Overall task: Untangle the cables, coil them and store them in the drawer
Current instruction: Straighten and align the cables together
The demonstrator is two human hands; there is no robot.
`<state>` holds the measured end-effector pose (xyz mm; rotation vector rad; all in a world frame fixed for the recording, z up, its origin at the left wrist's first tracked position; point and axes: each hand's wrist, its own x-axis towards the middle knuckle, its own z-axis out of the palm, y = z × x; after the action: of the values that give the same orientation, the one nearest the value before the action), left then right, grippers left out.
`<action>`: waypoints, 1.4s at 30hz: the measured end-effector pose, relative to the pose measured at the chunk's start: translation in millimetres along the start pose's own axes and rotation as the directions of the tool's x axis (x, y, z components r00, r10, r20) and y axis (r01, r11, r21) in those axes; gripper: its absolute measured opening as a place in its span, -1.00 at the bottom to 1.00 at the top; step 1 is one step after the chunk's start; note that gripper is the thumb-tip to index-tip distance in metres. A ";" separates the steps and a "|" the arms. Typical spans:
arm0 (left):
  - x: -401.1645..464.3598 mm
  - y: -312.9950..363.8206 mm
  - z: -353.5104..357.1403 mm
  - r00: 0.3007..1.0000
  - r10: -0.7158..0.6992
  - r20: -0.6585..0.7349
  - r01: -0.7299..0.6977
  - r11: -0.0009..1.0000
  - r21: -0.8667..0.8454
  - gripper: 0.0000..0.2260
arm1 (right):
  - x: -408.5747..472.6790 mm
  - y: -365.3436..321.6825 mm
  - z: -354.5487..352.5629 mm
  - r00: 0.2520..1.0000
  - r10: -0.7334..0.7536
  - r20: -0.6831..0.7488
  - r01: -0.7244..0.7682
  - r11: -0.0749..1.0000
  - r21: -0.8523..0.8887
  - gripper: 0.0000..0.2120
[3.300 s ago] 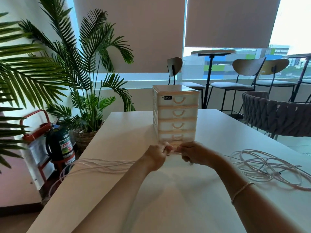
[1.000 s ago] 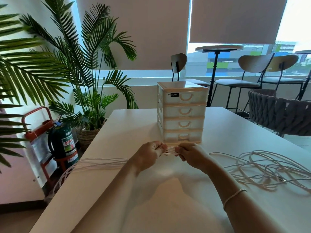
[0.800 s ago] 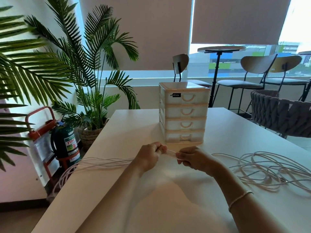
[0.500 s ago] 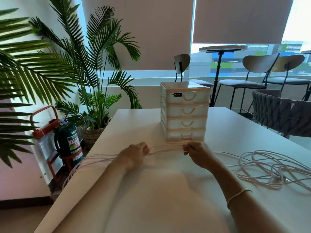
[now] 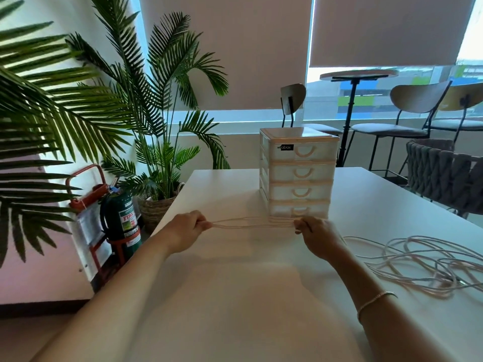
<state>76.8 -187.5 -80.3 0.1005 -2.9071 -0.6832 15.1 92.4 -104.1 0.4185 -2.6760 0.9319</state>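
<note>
Several strands of white cable (image 5: 252, 222) run taut between the two hands, just in front of the bottom drawer of the four-drawer plastic organizer (image 5: 298, 173). The left hand (image 5: 187, 229) has its fingers curled round one end of the bundle; the right hand (image 5: 315, 232) pinches the other. More cable lies in a loose tangle (image 5: 423, 265) on the white worktop (image 5: 235, 296) to the right. This looks like the straightening step, before any coiling. The next move probably calls for feeding more slack from the tangle, then looping the strands evenly; all drawers are shut
</note>
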 end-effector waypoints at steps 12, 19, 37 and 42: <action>9.1 54.9 19.1 0.977 0.126 0.172 -0.122 0.992 -0.034 -0.69 | -6.8 -5.1 -1.3 0.992 -0.115 0.043 0.116 0.993 -0.010 -0.73; 22.7 93.9 36.7 0.974 0.197 0.111 -0.168 0.959 -0.231 -0.82 | -6.7 -2.2 0.1 0.990 -0.141 0.030 0.142 0.989 -0.028 -0.73; -6.2 -61.2 -9.8 0.983 -0.167 0.074 0.112 0.870 0.479 -0.81 | -3.9 6.4 -10.4 0.998 -0.013 -0.064 0.014 1.000 0.002 -0.72; -11.3 -62.6 -18.9 0.950 -0.233 -0.209 0.313 0.701 0.640 -0.72 | -3.6 1.3 -3.4 0.995 -0.024 -0.092 0.026 0.999 0.021 -0.72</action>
<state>92.9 -250.6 -93.2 0.6429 -2.8876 0.3794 18.5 96.2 -103.4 0.4034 -2.5744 0.9500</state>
